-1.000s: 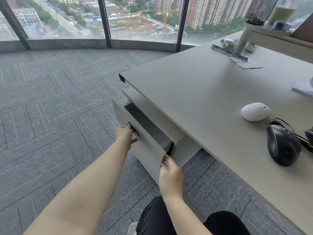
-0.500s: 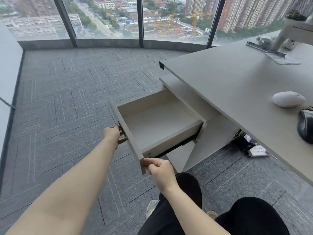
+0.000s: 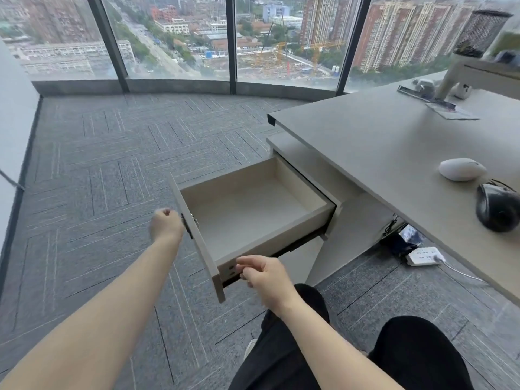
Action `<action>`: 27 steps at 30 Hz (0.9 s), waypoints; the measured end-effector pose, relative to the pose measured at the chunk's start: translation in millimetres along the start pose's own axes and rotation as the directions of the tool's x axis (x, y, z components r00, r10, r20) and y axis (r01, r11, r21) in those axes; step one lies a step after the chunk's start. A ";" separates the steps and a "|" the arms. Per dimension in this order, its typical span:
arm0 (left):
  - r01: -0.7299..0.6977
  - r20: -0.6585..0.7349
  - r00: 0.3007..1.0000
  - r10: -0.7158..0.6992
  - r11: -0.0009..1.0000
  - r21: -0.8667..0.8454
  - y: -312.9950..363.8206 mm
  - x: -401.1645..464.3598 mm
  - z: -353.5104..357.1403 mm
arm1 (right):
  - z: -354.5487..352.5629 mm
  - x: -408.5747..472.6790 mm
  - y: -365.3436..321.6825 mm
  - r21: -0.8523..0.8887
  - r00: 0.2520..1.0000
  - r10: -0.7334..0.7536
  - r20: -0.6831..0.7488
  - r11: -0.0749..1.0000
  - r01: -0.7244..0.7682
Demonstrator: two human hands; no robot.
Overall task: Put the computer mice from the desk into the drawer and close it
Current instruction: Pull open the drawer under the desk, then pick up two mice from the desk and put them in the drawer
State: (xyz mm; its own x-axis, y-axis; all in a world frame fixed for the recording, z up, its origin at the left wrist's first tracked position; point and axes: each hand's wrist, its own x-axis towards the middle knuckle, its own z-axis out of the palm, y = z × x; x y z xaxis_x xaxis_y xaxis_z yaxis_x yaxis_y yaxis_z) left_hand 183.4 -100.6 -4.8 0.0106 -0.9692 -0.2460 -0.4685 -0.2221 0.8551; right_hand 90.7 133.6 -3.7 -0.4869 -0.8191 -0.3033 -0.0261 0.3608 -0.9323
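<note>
The desk (image 3: 394,153) fills the right side of the view, a pale grey slab with its near corner pointing toward the windows. Below that corner and out to the desk's left, the drawer (image 3: 284,243) stands pulled well out of its cabinet, its pale floor bare and nothing lying in it. Under the desk, on the carpet near the drawer's cabinet, sits a white power strip (image 3: 423,256) with a cable running off to the right.

The black mouse (image 3: 497,207) rests on the desk near its front edge at the far right, a dark cord looping behind it. Just beyond it, farther onto the desk and close but apart, lies the white mouse (image 3: 462,169). Both are well apart from the drawer.

The left hand (image 3: 166,225) is by the outer face of the drawer front, loosely curled beside the dark handle; it is blurred, and whether its fingers grip the handle cannot be told. The right hand (image 3: 266,274) is at the drawer's near corner, beneath the desk's front edge, fingers bent and thumb toward the side wall; it appears to touch the wood without enclosing anything.
</note>
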 end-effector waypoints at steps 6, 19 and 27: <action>-0.502 0.131 0.846 0.516 0.855 -0.128 103.2 -95.9 49.9 | -112.2 -26.2 -56.1 -0.052 0.854 -0.249 -0.457 0.966 0.254; -0.750 0.707 0.301 0.640 0.616 -0.239 220.4 -291.4 289.4 | -350.3 -67.2 -46.9 -0.437 0.482 -0.248 -0.840 0.837 -0.331; -0.870 0.808 0.165 0.565 0.470 -0.151 237.5 -295.7 361.9 | -370.3 -55.8 -36.4 -0.483 0.621 -0.077 -0.780 0.705 -0.519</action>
State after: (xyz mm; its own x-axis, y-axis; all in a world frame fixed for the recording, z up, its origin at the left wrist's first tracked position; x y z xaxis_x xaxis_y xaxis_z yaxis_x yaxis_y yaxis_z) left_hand -250.8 171.6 105.9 -0.9771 -0.1999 0.0735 -0.0963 0.7223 0.6848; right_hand -204.4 331.3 120.1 -0.9813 -0.1886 0.0375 -0.1875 0.8953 -0.4041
